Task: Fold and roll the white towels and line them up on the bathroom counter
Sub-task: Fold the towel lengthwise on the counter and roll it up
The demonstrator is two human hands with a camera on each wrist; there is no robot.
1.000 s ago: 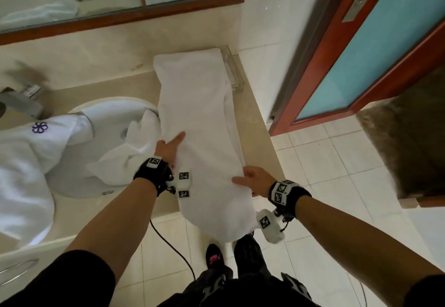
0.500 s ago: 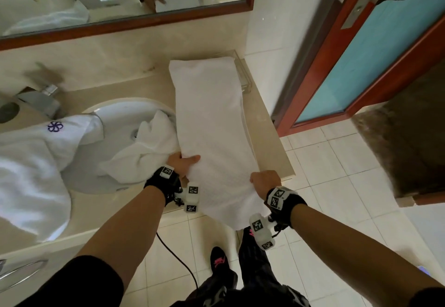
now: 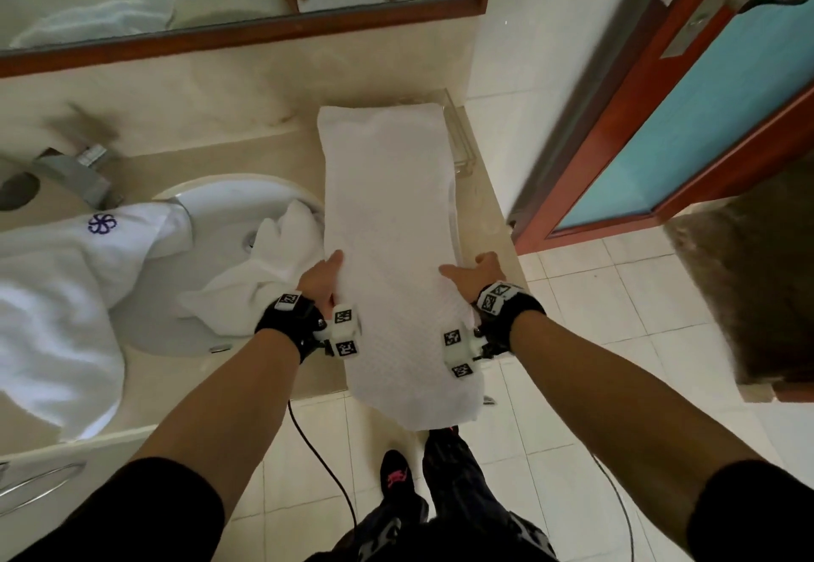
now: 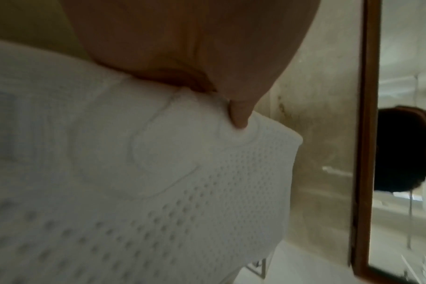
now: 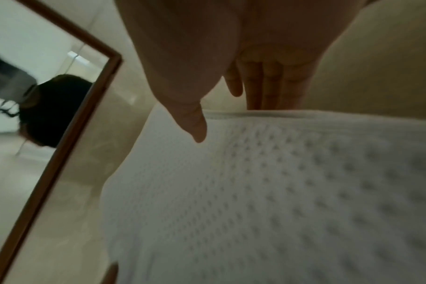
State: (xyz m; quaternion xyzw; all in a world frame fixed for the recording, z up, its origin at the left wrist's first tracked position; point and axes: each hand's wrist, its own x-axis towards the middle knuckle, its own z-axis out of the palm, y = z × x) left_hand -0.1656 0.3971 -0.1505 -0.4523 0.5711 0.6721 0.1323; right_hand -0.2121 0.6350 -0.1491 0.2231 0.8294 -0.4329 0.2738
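Hands at either long edge of the waffle towel [image 3: 392,226], level with each other. Left hand [image 3: 318,281] on its left edge: thumb on top, and in the left-wrist view the thumb tip dents the cloth, so it pinches that edge; its other fingers are hidden under the fabric. Right hand [image 3: 478,273] on the right edge: thumb lies across the top, fingers straight and dropping behind the edge onto the counter [image 3: 489,226], more a flat press than a grasp

Towel itself lies as a long folded strip on the counter, running away from the hands toward the wall under the mirror [image 3: 246,28]; its near end hangs past the counter front, behind the wrists, over the floor

Outward to the left hand's side: a crumpled white cloth [image 3: 264,270] spilling into the basin [image 3: 220,209], touching the strip's edge; beyond it a second white towel with a purple emblem [image 3: 66,288] draped over the counter's front. Past the towel's far right corner, a clear tray [image 3: 460,143] against the wall

Step judged: lengthwise fold done, edges being squared; no roll started, nothing lined up. Next move likely calls for lifting the hanging end onto the counter, then rolling tight and even toward the wall, both hands keeping the edges flush
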